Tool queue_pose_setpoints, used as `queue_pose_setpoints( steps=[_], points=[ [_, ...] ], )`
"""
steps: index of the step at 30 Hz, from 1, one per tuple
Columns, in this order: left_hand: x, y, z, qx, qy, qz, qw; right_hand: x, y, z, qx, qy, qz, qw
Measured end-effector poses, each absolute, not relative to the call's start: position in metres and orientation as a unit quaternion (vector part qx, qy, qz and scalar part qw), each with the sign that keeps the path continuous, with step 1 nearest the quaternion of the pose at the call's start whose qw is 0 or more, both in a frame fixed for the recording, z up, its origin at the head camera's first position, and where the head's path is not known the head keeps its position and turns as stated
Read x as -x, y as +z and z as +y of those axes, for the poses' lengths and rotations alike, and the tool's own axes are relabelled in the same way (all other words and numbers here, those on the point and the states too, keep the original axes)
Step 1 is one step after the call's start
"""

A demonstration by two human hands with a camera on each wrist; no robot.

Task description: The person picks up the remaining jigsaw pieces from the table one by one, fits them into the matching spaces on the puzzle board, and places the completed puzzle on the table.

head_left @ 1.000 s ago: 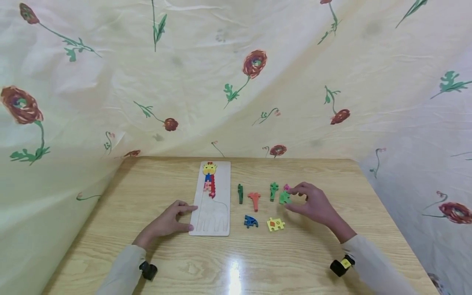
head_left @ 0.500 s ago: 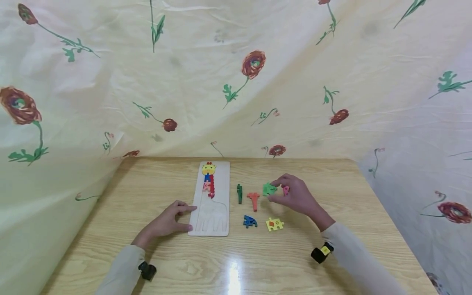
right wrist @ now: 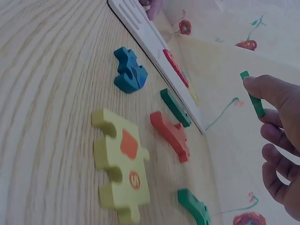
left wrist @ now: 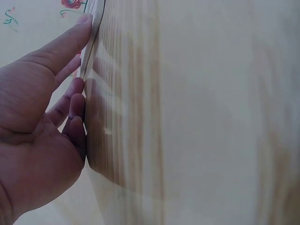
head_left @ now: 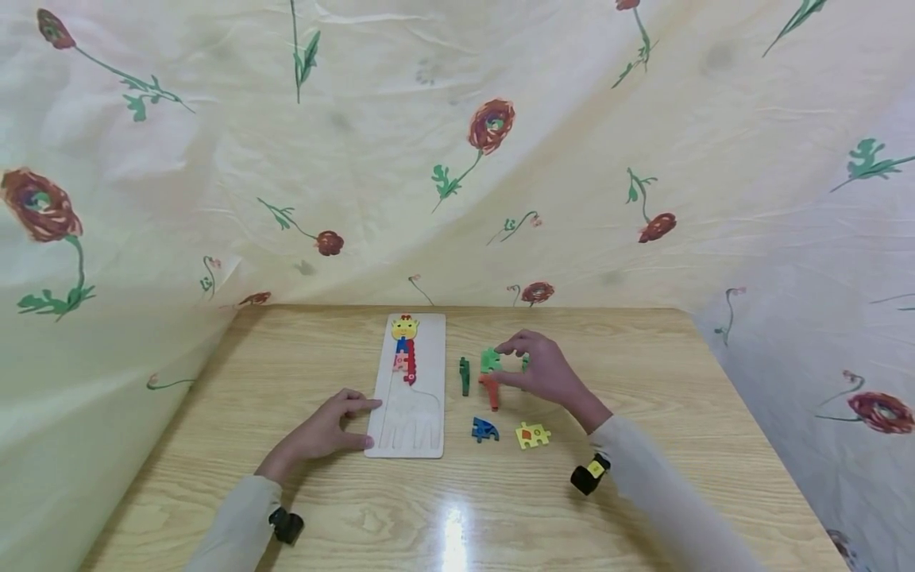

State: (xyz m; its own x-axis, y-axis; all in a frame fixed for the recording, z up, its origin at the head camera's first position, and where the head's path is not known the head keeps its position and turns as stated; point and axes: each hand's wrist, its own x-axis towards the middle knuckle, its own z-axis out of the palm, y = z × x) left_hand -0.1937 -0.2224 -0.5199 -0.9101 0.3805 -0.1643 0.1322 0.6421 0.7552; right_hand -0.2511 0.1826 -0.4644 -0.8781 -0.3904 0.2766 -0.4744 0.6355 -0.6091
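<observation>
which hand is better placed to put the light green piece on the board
Probably the right hand: it pinches the light green piece, while the left hand touches the side of the board.

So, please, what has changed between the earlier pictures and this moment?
The right hand has moved left, carrying the light green piece toward the puzzle board. The left hand still touches the board's left edge, and the blue piece and yellow piece lie where they were.

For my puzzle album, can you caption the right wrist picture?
Fingers pinch a green piece; a yellow piece and blue piece lie on the table.
</observation>
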Motion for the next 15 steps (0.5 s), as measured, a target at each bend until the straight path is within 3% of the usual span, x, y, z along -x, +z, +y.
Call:
queue_pose_setpoints(
  steps=[15],
  points=[
    [0.192, -0.521, -0.222, -0.133, 0.411, 0.887, 0.162, 0.264, -0.481, 0.148, -0.224, 0.345, -0.911, 0.021]
  ],
)
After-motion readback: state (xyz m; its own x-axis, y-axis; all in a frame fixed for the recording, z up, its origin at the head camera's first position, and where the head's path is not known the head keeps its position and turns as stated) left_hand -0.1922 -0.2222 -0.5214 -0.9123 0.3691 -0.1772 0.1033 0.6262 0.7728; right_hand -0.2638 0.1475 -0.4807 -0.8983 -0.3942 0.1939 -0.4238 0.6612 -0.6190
